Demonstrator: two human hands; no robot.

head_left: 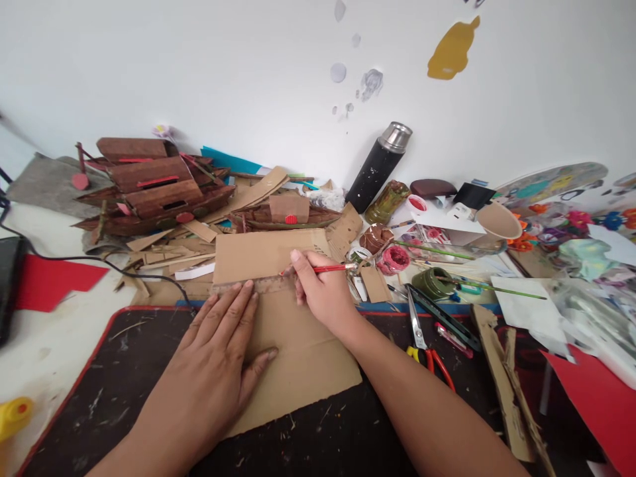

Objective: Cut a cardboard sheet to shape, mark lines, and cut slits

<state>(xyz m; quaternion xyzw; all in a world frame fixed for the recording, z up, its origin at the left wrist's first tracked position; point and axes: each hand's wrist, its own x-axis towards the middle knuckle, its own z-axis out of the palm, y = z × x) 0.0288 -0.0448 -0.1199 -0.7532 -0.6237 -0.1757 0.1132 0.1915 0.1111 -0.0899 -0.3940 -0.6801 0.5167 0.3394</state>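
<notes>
A sheet of brown cardboard (308, 358) lies on the dark mat in the middle. Across it runs a stained ruler (265, 283). My left hand (218, 351) lies flat, its fingertips on the ruler and its thumb stretched out on the cardboard. My right hand (320, 291) is closed around a red pencil (332, 267), whose tip points left and meets the cardboard at the ruler's upper edge. The pencil's other end sticks out to the right of my hand.
Brown model boats (163, 189) and cardboard scraps stand behind at the left. A black flask (375, 165) leans on the wall near paint jars (392, 258). Scissors (417, 324), a dark green cutter (442, 317) and cardboard strips (501, 377) lie right. A yellow object (14, 417) is far left.
</notes>
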